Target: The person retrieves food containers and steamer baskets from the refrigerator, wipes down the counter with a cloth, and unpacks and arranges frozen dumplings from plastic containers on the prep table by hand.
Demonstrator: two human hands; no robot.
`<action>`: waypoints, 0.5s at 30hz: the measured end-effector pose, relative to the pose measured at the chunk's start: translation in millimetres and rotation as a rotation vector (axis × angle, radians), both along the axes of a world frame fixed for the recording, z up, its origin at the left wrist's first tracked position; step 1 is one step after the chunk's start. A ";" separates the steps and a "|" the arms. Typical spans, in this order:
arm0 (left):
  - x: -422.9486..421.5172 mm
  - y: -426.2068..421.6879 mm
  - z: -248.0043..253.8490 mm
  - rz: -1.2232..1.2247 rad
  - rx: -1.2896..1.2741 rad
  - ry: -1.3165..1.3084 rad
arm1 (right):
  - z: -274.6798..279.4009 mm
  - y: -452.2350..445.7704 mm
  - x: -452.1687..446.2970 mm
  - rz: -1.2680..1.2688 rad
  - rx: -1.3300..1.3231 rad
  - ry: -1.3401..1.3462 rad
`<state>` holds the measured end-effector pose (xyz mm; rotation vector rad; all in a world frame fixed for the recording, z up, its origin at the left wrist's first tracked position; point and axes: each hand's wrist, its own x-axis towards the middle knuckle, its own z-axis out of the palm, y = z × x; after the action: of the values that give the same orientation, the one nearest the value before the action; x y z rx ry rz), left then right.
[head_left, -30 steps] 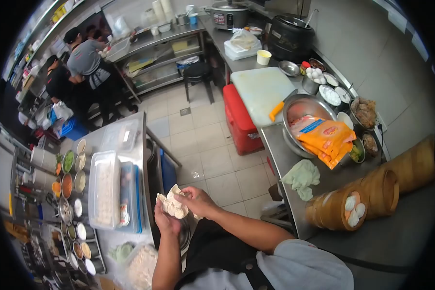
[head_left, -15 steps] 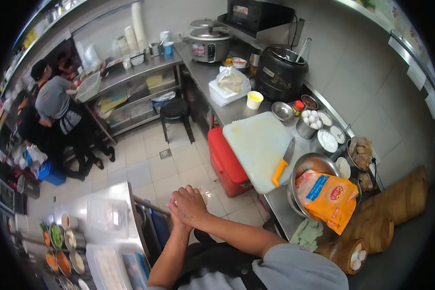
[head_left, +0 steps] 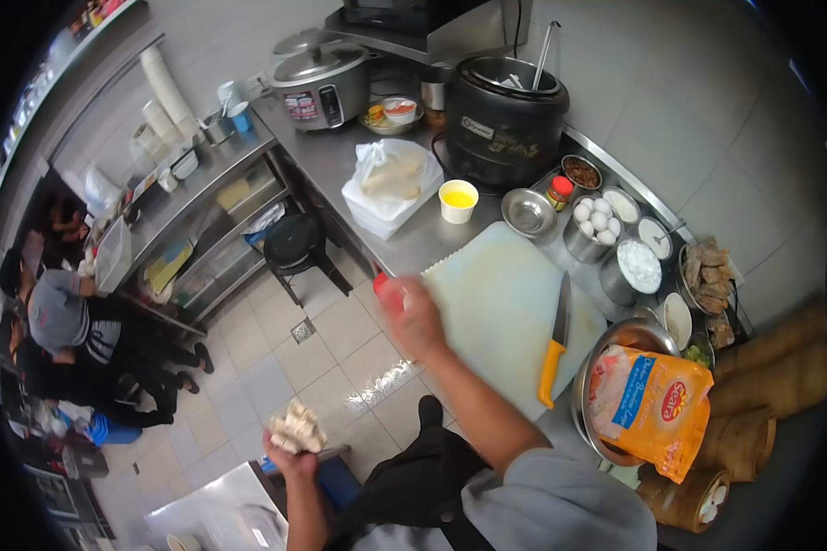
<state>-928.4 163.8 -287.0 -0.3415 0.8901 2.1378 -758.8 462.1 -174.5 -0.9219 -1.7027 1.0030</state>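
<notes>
Low on the left, my left hand (head_left: 288, 459) is closed around a pale, lumpy bundle (head_left: 298, 428), whose kind I cannot make out. My right hand (head_left: 413, 317) is raised at the left side of the white cutting board (head_left: 487, 303), smeared by motion, its fingers unclear. A little red (head_left: 379, 281) shows just beyond it; most of that red thing is hidden. On the board's right side lies a knife (head_left: 553, 354) with a yellow handle. A steel bowl (head_left: 586, 404) beside it carries an orange Seara food bag (head_left: 663, 404).
Along the counter stand a cup of yellow liquid (head_left: 458, 200), a steel pot of eggs (head_left: 590, 241), a black soup warmer (head_left: 501, 129) and a rice cooker (head_left: 320, 87). Bamboo steamers (head_left: 730, 445) sit at right. A black stool (head_left: 294, 246) and co-workers (head_left: 60, 317) are at left.
My hands were together in front of me and are now apart. The right has moved up toward the board; the left is lower, with the pale bundle showing. The view has shifted rightward.
</notes>
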 end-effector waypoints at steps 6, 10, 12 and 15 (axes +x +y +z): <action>-42.9 -1.4 25.6 0.171 -0.032 0.058 | -148.4 296.8 132.2 -0.743 0.209 -0.875; -58.5 -3.9 35.3 0.230 0.021 -0.007 | -174.3 320.1 170.5 -0.442 0.158 -1.247; -54.8 2.9 52.5 0.262 0.059 0.008 | -186.4 333.5 187.6 -0.475 0.452 -1.218; -65.4 1.2 59.9 0.258 0.017 0.002 | -150.2 321.4 185.1 -0.348 0.516 -1.123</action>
<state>-993.7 165.0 -227.1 -0.4670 0.8675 2.3798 -573.6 783.5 -324.7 -1.4684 -2.3775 -0.3170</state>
